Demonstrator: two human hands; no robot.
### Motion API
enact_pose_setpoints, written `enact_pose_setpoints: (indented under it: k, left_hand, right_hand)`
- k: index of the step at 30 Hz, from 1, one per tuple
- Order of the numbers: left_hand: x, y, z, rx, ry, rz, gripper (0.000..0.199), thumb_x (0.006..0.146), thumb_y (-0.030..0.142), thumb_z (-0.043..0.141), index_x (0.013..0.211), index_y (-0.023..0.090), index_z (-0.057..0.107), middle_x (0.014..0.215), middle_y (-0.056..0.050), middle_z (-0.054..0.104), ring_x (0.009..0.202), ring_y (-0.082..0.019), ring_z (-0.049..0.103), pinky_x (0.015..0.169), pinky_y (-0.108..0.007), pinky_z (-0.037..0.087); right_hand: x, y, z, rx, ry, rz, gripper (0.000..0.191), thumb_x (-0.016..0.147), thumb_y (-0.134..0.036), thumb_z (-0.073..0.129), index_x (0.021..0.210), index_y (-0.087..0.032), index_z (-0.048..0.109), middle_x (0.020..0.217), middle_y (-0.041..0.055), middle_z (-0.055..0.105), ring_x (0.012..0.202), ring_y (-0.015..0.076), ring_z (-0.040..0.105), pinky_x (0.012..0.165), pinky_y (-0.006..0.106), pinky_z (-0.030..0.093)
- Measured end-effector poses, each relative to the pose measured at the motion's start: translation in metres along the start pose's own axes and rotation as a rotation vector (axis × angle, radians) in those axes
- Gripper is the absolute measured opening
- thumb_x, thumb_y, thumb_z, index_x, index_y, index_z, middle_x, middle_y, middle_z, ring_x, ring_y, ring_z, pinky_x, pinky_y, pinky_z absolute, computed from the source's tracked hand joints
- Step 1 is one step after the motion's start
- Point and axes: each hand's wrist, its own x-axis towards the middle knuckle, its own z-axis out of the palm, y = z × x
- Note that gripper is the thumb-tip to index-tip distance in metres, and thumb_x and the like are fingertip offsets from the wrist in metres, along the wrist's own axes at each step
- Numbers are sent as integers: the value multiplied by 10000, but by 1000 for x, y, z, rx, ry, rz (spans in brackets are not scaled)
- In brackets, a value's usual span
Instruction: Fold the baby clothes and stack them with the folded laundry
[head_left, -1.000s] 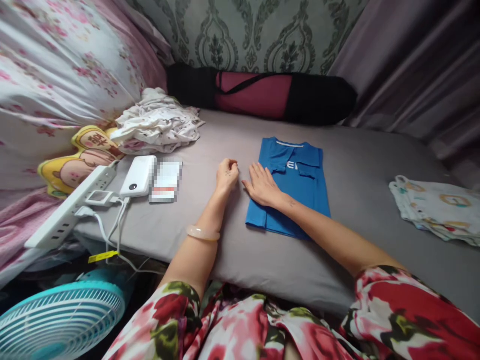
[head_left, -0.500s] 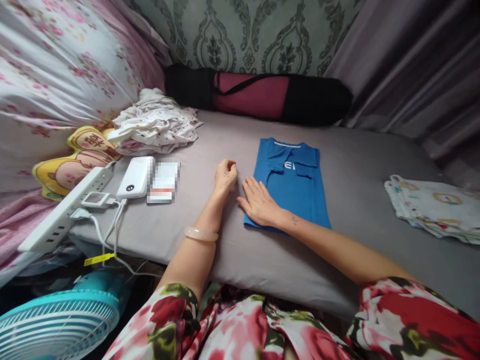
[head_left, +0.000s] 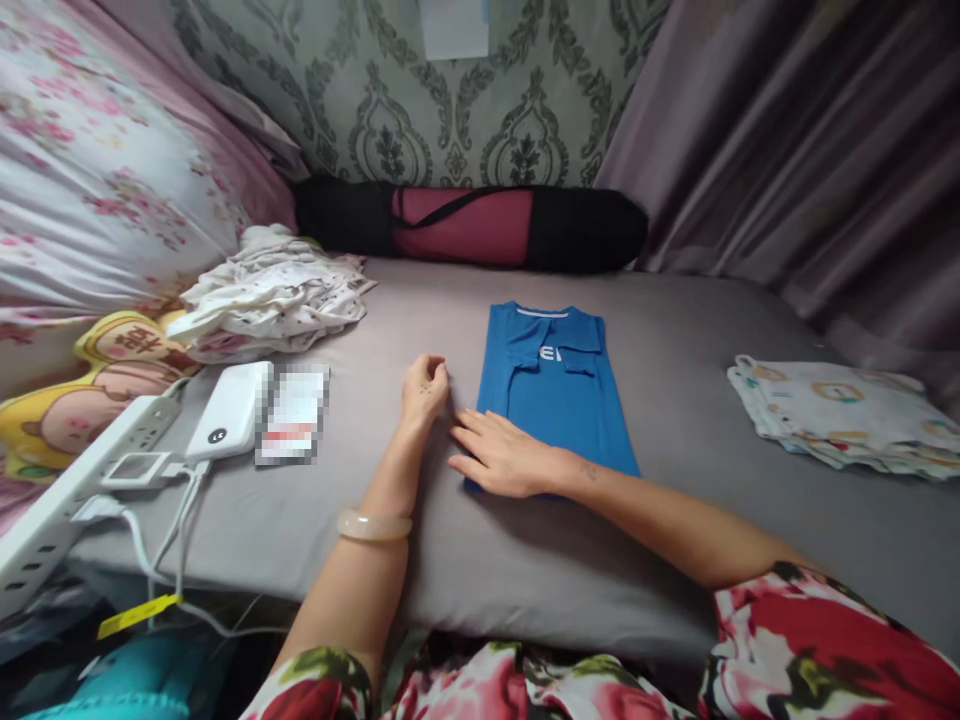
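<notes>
A blue T-shirt [head_left: 559, 410] lies folded on the grey bed sheet [head_left: 660, 370], its neckline away from me and its sleeves turned in over white lettering. My right hand [head_left: 506, 455] rests palm down across the shirt's near left part, fingers spread, with the fingertips reaching past its left edge. Left of the shirt, and apart from it, my left hand [head_left: 425, 390] is curled into a loose fist above the sheet. Nothing shows between its fingers. A pale bangle [head_left: 373, 526] circles the left wrist.
At left are a white power bank [head_left: 231, 410], a blurred-out flat item [head_left: 292, 415], a power strip [head_left: 82, 500] with cables, and crumpled cloth [head_left: 277, 295]. Folded printed cloths [head_left: 836, 410] lie at right. A long black and maroon bag [head_left: 461, 228] lies along the wall.
The view has tilted up, so everything sits lower and further left. My right hand has slid slightly toward me over the shirt's left edge. The left hand keeps its curl.
</notes>
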Motion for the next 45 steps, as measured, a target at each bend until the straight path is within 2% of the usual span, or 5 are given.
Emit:
enact_pose_setpoints:
  k: [9, 13, 17, 29, 45]
  left_hand:
    - [-2, 2, -1, 66, -60, 34, 281, 828, 295, 468, 962, 150, 668, 941, -99, 711, 903, -213, 657, 873, -358, 506]
    - [-2, 6, -1, 110, -104, 85, 273, 834, 286, 470, 961, 160, 675, 957, -101, 715, 934, -223, 659, 896, -374, 509]
    - [-10, 15, 2, 119, -188, 322, 257, 872, 261, 460, 1019, 205, 664, 1066, -94, 702, 1066, -221, 631, 977, -383, 486]
    - [-18, 27, 17, 234, -499, 554, 313, 930, 214, 404, 1125, 222, 649, 1156, -79, 691, 1090, -194, 637, 992, -332, 483]
    - [111, 39, 96, 491, -540, 630, 473, 869, 98, 383, 1315, 147, 535, 1399, -124, 542, 1353, -218, 435, 1176, -428, 266]
  right_hand:
    - [52, 104, -83, 782, 438, 473, 207, 933, -200, 479, 865, -130, 662, 842, 79, 734, 670, 107, 673, 586, 176, 501]
    - [64, 161, -100, 628, 842, 822, 216, 902, -160, 475, 945, -130, 684, 859, 77, 732, 654, 108, 669, 581, 172, 501]
    - [66, 194, -93, 476, 857, 1019, 256, 837, -149, 525, 1005, -104, 712, 795, 99, 728, 682, 176, 693, 667, 245, 536]
    - [67, 195, -88, 312, 620, 930, 286, 814, -380, 615, 861, -129, 742, 945, 173, 728, 1010, 292, 667, 815, 303, 490]
    - [50, 168, -83, 773, 599, 643, 368, 654, -187, 797, 948, -155, 578, 700, -13, 633, 592, 125, 594, 582, 240, 514]
